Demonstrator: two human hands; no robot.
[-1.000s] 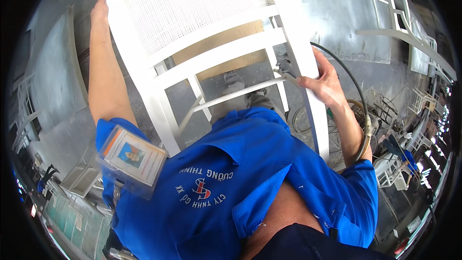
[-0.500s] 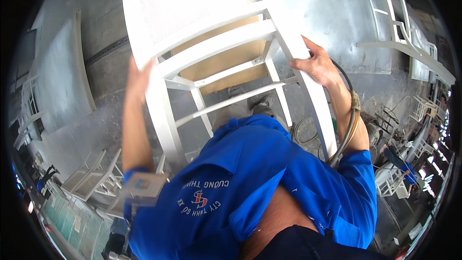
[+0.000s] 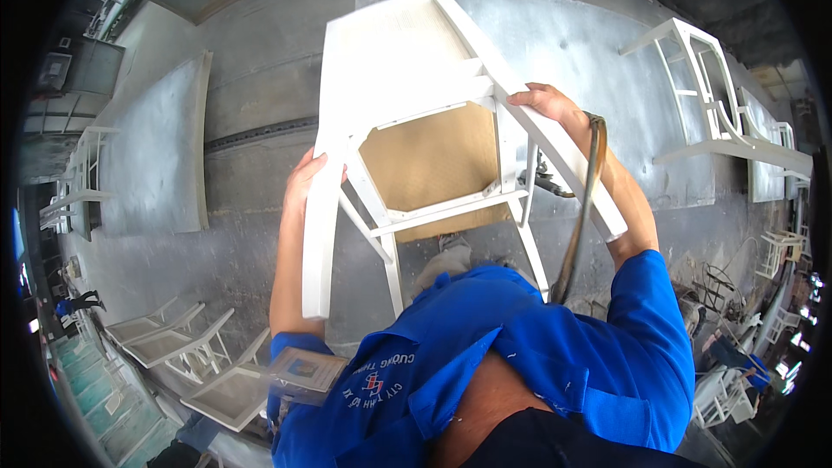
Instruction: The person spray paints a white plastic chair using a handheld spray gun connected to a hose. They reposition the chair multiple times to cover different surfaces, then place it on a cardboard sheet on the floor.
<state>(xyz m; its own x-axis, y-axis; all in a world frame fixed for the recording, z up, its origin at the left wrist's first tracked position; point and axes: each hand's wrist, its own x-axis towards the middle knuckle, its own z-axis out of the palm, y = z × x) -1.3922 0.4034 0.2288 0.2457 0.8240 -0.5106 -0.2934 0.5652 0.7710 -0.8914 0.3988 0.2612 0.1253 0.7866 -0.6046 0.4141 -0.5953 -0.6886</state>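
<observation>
A white wooden chair (image 3: 324, 234) hangs tilted in front of me, its woven backrest panel (image 3: 403, 43) pointing away and its underside turned toward me. A tan board (image 3: 429, 156) shows through the frame beneath the seat. My left hand (image 3: 305, 178) is closed around the left long rail of the chair. On the right long rail, my right hand (image 3: 550, 104) grips with its thumb on the near face. A brown and dark hose (image 3: 589, 191) drapes over my right forearm. Close to the right chair leg is a dark metal fitting (image 3: 548, 182), partly hidden by the frame.
A large grey metal sheet (image 3: 667, 147) lies beyond the chair, with another white chair frame (image 3: 693, 91) on it at right. A second grey panel (image 3: 156, 147) stands at left. Several white chairs (image 3: 182, 338) are at lower left, and more frames (image 3: 724, 394) at lower right.
The chair has moved away from my body and tipped, showing more of its underside. Both hands moved with it, still gripping the rails. The dark fitting has come into view.
</observation>
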